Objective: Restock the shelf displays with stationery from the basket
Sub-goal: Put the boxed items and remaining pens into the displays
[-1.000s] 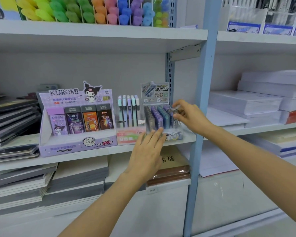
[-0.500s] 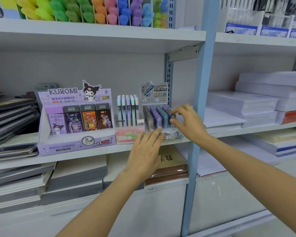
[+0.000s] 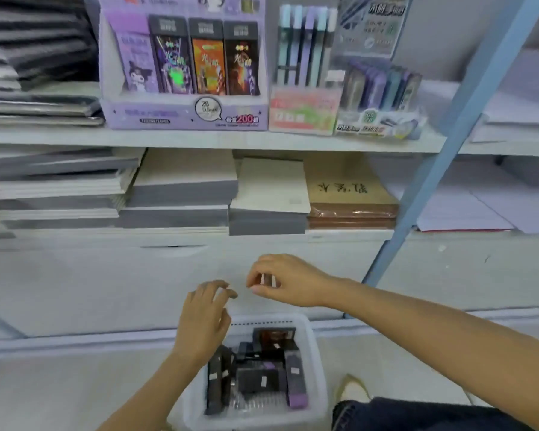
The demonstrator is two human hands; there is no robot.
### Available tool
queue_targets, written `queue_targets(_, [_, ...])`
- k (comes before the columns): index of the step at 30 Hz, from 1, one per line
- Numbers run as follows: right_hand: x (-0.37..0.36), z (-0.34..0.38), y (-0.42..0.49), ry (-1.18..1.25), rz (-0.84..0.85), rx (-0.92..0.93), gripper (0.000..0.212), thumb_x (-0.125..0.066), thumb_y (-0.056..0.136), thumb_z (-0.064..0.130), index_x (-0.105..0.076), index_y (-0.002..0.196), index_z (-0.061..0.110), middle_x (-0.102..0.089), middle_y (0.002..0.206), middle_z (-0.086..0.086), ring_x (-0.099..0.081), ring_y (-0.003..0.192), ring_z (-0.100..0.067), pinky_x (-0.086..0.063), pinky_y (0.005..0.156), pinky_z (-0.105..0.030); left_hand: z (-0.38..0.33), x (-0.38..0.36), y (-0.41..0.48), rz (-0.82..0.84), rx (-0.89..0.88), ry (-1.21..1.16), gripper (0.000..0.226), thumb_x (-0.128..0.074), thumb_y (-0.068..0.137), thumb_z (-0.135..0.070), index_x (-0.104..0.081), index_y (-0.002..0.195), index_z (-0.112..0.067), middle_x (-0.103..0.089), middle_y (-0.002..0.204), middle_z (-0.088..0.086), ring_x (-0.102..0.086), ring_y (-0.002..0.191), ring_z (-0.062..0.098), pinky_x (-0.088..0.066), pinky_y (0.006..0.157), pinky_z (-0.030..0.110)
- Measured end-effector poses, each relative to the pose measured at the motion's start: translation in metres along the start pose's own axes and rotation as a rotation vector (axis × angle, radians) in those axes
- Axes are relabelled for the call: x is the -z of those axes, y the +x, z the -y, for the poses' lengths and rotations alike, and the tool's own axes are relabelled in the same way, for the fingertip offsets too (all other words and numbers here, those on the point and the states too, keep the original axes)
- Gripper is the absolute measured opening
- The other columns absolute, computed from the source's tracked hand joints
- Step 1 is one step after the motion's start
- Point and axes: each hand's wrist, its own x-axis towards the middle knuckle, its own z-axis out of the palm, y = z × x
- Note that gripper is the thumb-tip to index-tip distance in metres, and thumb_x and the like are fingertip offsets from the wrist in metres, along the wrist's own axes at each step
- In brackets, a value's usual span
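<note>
Shelf (image 3: 199, 139): a long white board, high above both hands and well apart from them.
Notebook stacks (image 3: 181, 194): grey and white piles one level lower, between the shelf and the hands.
Purple display box (image 3: 184, 115): it stands on the shelf, up and to the left of the left hand, with upright packs inside.
Basket (image 3: 262, 321): white plastic, on the floor directly under the hands.
Left hand (image 3: 204, 321): over the left side of the basket, fingers loosely bent and a little spread, holding nothing.
Right hand (image 3: 288, 281): just beside the left one, a little higher, not touching it. The fingers curl toward the thumb. It is blurred, so I cannot tell if it pinches something.
Small packs (image 3: 255, 377): dark and purple, lying mixed in the basket below both hands.
</note>
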Motion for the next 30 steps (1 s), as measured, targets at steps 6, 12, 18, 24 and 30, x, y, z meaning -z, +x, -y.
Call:
queue_targets(6, [-0.141, -0.062, 0.007, 0.089, 0.383, -0.278, 0.022, -0.057, 0.094, 0.023, -0.063, 0.113, 0.015, -0.066, 0.109, -0.006, -0.061, 0.096, -0.022, -0.045, 0.080, -0.030, 0.052, -0.074, -0.082, 0.488, 0.288, 0.019, 0.050, -0.042, 0.101, -0.027, -0.028, 0.149, -0.024, -0.018, 0.160, -0.004, -0.021, 0.145, 0.014, -0.026, 0.112, 0.028])
queue_targets(12, [-0.243, -0.096, -0.016, 0.108, 0.432, -0.510, 0.037, -0.058, 0.093, 0.026, -0.051, 0.128, 0.020, -0.055, 0.128, -0.003, -0.053, 0.114, -0.020, -0.046, 0.092, -0.033, 0.062, -0.103, -0.115, 0.656, 0.347, 0.074, 0.056, -0.036, 0.103, -0.030, -0.015, 0.154, -0.018, 0.000, 0.163, 0.000, 0.001, 0.150, 0.017, -0.018, 0.118, 0.029])
queue_targets(18, [-0.286, -0.107, -0.027, -0.005, 0.368, -0.502, 0.050, -0.066, 0.087, 0.023, -0.048, 0.133, 0.016, -0.050, 0.126, -0.004, -0.046, 0.117, -0.021, -0.040, 0.094, -0.030, 0.063, -0.115, -0.122, 0.474, 0.345, -0.013, 0.051, -0.077, 0.075, -0.001, -0.063, 0.124, -0.001, -0.052, 0.139, 0.018, -0.050, 0.129, 0.038, -0.052, 0.092, 0.049])
queue_targets(24, [-0.293, -0.103, -0.031, 0.019, 0.379, -0.500, 0.040, -0.070, 0.084, 0.020, -0.054, 0.121, 0.016, -0.051, 0.125, -0.003, -0.049, 0.114, -0.020, -0.043, 0.094, -0.031, 0.067, -0.125, -0.123, 0.440, 0.359, 0.047, 0.047, -0.074, 0.081, -0.009, -0.062, 0.127, -0.007, -0.050, 0.143, 0.015, -0.044, 0.134, 0.035, -0.048, 0.098, 0.047])
queue_targets(30, [-0.288, -0.099, -0.030, 0.050, 0.496, -0.493, 0.033, -0.072, 0.083, 0.021, -0.060, 0.113, 0.016, -0.054, 0.121, -0.005, -0.052, 0.109, -0.020, -0.045, 0.094, -0.032, 0.067, -0.123, -0.123, 0.507, 0.377, 0.015, 0.046, -0.055, 0.097, -0.020, -0.046, 0.142, -0.016, -0.027, 0.158, 0.007, -0.017, 0.148, 0.027, -0.030, 0.114, 0.041])
